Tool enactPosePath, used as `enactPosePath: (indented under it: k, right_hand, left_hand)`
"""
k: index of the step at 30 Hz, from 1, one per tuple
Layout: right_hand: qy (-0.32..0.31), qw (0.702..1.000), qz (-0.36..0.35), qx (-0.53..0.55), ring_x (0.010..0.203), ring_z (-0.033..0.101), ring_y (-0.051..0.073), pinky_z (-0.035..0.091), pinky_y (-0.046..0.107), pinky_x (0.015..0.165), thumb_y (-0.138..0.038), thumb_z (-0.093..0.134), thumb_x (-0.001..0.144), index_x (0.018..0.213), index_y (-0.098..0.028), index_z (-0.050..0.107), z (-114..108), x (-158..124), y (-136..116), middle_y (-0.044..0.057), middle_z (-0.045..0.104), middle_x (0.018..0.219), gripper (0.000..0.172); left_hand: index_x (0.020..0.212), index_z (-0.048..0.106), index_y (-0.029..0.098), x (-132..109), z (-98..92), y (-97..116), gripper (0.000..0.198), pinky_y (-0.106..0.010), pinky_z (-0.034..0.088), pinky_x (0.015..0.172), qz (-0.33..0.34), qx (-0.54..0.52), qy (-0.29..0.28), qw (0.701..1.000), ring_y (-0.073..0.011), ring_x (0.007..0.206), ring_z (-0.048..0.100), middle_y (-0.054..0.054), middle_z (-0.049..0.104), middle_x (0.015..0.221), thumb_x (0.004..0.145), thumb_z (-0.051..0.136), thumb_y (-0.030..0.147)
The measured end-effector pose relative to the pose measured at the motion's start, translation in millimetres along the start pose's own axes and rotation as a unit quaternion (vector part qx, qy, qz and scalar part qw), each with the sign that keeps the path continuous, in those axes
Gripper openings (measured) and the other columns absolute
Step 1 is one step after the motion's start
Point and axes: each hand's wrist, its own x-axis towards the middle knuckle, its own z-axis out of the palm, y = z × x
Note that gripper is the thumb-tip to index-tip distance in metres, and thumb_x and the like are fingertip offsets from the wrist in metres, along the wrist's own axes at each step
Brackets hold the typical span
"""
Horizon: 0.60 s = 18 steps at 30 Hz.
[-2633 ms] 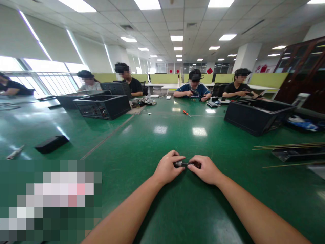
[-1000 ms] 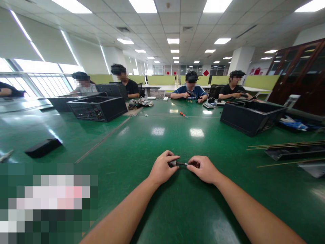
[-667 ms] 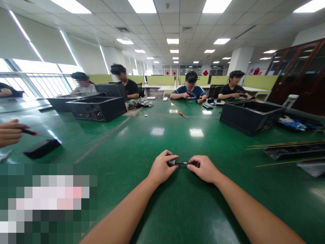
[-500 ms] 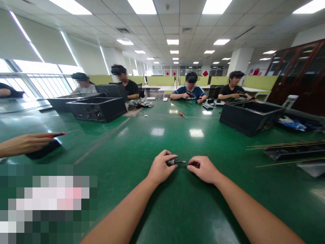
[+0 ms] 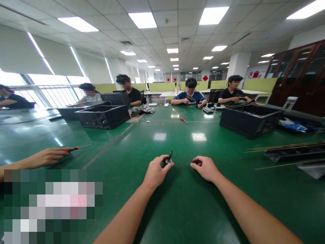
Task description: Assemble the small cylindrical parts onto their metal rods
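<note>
My left hand (image 5: 156, 170) holds a small metal part with a shaft (image 5: 169, 157) between thumb and fingers; the dark shaft points up and slightly right. To the right, apart from it, my right hand (image 5: 205, 167) is closed in a pinch. Something small and dark shows at its fingertips, too small to make out. Both hands are low over the green table (image 5: 175, 203).
Dark metal cases stand at the left (image 5: 103, 117) and right (image 5: 250, 118). An orange screwdriver (image 5: 183, 120) lies ahead. At the left, another person's hand (image 5: 54, 156) holds a red screwdriver. Thin rods (image 5: 284, 147) lie at the right. Several people sit around.
The metal part in my left hand has tipped from pointing right to pointing up. My hands are slightly farther apart. The other person's hand at the left has shifted right in view.
</note>
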Motion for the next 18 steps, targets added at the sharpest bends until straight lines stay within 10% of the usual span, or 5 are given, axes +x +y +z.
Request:
enactPosePath:
  k: [10, 18]
  right_hand:
    - [-0.009, 1.0, -0.005, -0.014, 0.068, 0.062, 0.016, 0.044, 0.025, 0.065, -0.027, 0.069, 0.073, 0.09, -0.018, 0.073, 1.5, -1.7, -2.4, 0.004, 0.071, 0.078, 0.019]
    - [-0.002, 1.0, -0.013, -0.002, 0.073, 0.063, 0.019, 0.044, 0.029, 0.068, -0.039, 0.061, 0.081, 0.088, -0.017, 0.074, -0.9, -4.2, -3.3, 0.006, 0.072, 0.082, 0.026]
  left_hand:
    - [0.136, 0.042, 0.025, -95.2, -82.0, -42.2, 0.059, -0.038, 0.054, 0.093, -0.084, 0.028, 0.005, 0.996, -0.0219, 0.097, 0.07, -0.004, 0.073, 0.106, 0.082, 0.059, 0.042]
    - [0.139, 0.038, 0.021, -125.4, -90.0, -54.9, 0.067, -0.043, 0.054, 0.092, -0.089, 0.071, 0.096, 0.989, -0.0269, 0.108, 0.065, -0.011, 0.065, 0.121, 0.082, 0.059, 0.048]
